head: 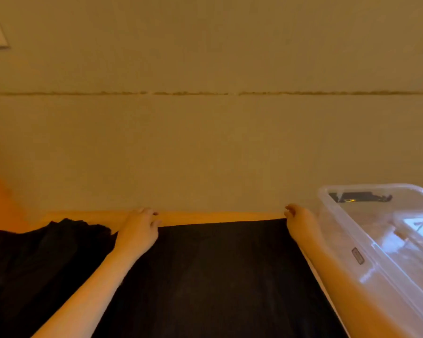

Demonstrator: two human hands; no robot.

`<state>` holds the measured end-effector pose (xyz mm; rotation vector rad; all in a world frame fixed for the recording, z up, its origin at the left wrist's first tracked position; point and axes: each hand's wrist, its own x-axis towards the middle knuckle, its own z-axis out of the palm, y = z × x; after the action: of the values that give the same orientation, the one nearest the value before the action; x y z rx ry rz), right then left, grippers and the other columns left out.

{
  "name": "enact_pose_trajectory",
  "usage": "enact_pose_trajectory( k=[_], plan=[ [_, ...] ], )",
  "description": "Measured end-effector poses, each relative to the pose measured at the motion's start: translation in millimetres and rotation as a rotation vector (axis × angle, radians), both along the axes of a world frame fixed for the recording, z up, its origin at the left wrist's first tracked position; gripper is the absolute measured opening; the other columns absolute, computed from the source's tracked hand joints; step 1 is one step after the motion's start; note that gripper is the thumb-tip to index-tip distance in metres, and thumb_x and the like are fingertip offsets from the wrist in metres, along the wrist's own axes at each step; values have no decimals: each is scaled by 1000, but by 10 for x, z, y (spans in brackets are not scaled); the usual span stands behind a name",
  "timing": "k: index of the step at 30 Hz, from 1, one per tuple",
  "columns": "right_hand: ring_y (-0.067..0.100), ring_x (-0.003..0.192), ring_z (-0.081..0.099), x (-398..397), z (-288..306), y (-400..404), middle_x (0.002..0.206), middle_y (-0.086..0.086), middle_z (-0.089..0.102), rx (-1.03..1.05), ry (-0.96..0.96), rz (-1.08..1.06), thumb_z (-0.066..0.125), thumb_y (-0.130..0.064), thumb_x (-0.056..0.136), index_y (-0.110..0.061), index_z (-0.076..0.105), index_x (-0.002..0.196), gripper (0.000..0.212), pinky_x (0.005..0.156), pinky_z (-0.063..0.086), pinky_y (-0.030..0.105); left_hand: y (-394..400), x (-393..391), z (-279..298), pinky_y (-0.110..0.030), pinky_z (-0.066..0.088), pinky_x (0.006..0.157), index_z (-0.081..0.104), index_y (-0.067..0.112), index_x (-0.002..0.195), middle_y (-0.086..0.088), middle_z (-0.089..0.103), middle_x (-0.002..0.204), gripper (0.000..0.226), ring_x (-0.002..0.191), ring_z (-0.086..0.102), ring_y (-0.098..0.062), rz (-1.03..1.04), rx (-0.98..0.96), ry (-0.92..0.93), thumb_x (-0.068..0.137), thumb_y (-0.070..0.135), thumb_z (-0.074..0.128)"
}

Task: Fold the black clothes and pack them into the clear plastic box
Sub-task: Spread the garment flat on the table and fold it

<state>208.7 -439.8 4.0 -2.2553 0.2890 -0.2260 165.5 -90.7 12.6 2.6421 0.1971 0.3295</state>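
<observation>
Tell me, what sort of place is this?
Probably a room in a home: a wooden table pushed against a plain wall, with black clothes spread on it beside a clear plastic box.

Warm, dim amber light tints the whole view, and the wall (210, 130) beyond the fingertips reads as a flat yellow-brown with no hard shadows on it. The black cloth (217, 276) below the fingers is so dark that its folds and weave are lost, most of all in the heap beside the left hand (138, 230). Pale window-like reflections and streaks of glare lie on the clear plastic box (386, 240), just beside the right hand (299, 219). The picture is soft throughout, with blurred fingertips. Wide-angle stretching shows toward the edges, where the box rim bends and skews.
</observation>
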Motion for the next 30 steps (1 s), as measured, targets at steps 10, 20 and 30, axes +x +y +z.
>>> enact_pose_trajectory(
  k=[10, 20, 30],
  plan=[
    [14, 144, -3, -237, -567, 144, 157, -1, 0, -657, 201, 395, 25, -48, 98, -16, 8, 149, 62, 117, 1, 31, -442, -194, -633, -41, -2, 117, 0, 21, 151, -2, -7, 159, 66, 145, -10, -21, -69, 309, 356, 97, 54, 18],
    [11, 143, -3, -762, -184, 116, 157, -4, 3, -446, 92, 420, 34, -44, 96, -18, 8, 149, 64, 116, 1, 29, -827, -467, -385, -39, 0, 118, 3, 19, 151, -2, -3, 159, 64, 146, -8, -19, -191, 257, 237, 99, 46, 29],
    [2, 129, -22, -1899, -465, 136, 145, -16, -17, -737, 192, 676, -31, -82, 49, -26, -2, 147, 117, 108, -11, 26, -913, -1764, -588, -29, -12, 110, 1, 24, 150, 9, -8, 158, 56, 139, -19, -5, -301, 285, 286, 99, 43, 16]
  ],
)
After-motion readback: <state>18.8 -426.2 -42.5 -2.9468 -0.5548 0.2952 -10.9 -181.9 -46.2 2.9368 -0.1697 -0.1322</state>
